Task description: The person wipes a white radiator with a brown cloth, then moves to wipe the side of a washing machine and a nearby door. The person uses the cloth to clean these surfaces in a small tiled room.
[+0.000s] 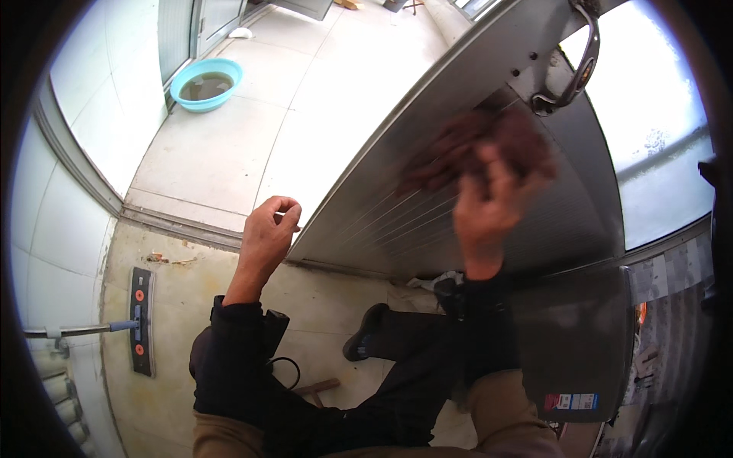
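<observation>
My right hand [492,200], blurred, holds a dark red cloth [481,149] against the grey ribbed panel of a door [395,212], below its curved metal handle [578,74]. Near the free edge of the door, at its lower left, is my left hand [272,226]. Its fingers are curled with thumb and forefinger close together, and no object shows in it; whether it touches the edge I cannot tell.
A light blue basin [207,86] of murky water stands on the tiled floor past the threshold. A flat mop [141,322] lies at the left. A dark appliance-like cabinet [572,343] with a label stands at the right. Wooden pieces [318,389] lie near my legs.
</observation>
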Tool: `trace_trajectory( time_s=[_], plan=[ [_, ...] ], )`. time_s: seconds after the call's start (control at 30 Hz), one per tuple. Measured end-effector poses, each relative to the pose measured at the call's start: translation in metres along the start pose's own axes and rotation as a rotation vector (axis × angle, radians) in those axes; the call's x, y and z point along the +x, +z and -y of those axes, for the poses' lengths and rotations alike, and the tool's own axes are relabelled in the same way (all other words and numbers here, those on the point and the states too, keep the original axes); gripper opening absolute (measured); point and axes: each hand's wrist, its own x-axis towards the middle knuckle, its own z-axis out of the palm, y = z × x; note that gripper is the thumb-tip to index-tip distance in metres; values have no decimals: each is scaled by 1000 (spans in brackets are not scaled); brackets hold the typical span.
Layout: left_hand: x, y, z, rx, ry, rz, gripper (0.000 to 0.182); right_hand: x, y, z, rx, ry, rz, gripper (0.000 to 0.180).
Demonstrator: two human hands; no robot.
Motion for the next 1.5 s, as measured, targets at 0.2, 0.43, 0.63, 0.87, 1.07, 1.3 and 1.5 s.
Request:
trace_trajectory(
  time_s=[0.2, 0.43, 0.63, 0.87, 1.07, 1.3, 1.5],
  plan=[
    [-1, -2, -2, 3, -19, 16, 27, -9, 6, 18, -96, 36, -84, 35],
    [-2, -8, -1, -18, -4, 15, 26, -2, -14, -6, 173, -12, 132, 45],
    [-1, -5, 4, -36, 14, 18, 27, 40, -37, -21, -143, 56, -50, 43],
    [-1, -6, 3, -37, -7, 6, 28, 22, -32, -8, 67, -3, 80, 42],
    [0, -3, 5, -26, 6, 23, 29, 73, -58, -35, -7, 50, -74, 44],
    [-3, -6, 6, -75, 11, 21, 29, 50, -82, -83, -215, 63, -6, 45],
    [1, -12, 10, -78, 38, -1, 28, 60, -88, -81, -204, 150, -70, 45]
  ],
)
